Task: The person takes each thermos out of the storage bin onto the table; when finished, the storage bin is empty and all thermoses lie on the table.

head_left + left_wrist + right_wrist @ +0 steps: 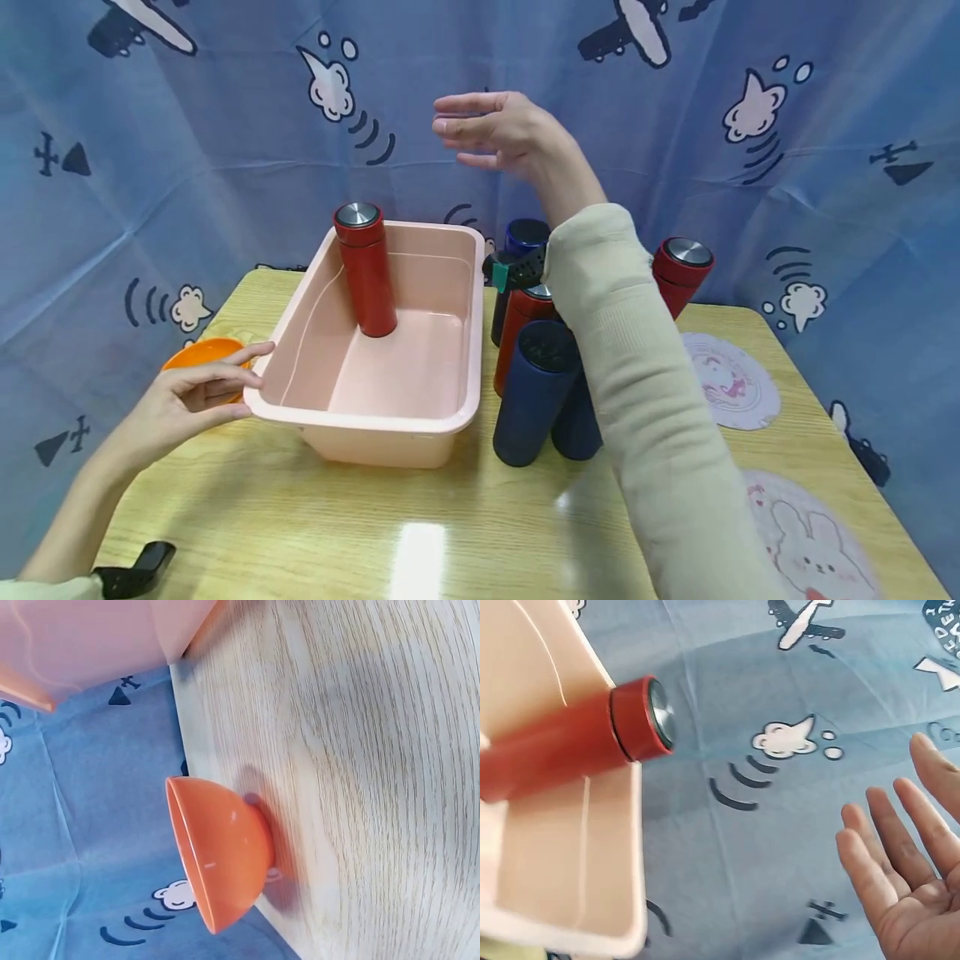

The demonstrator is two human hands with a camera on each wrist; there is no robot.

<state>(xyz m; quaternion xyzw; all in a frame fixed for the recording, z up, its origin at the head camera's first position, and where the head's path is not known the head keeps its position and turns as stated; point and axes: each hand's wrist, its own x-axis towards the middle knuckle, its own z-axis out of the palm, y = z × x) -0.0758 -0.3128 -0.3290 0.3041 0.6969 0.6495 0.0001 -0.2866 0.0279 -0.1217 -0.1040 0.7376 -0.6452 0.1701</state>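
Observation:
A pink plastic basin (375, 421) stands on the table, and a red thermos bottle (369, 275) stands upright inside it near the far left corner. My left hand (195, 392) holds the basin's near left corner, fingertips and thumb at the rim; the left wrist view does not show this hand. Raised above and behind the basin's far right corner, my right hand (510, 133) has extended fingers and holds nothing. In the right wrist view its palm and fingers (911, 855) are spread, apart from the bottle's silver-topped lid.
Right of the basin stand several bottles, among them a navy bottle (536, 396) and a red bottle (678, 271), partly hidden by my right sleeve. An orange bowl (225, 851) sits left of the basin. Two round mats lie at the right, one with a bunny (813, 542).

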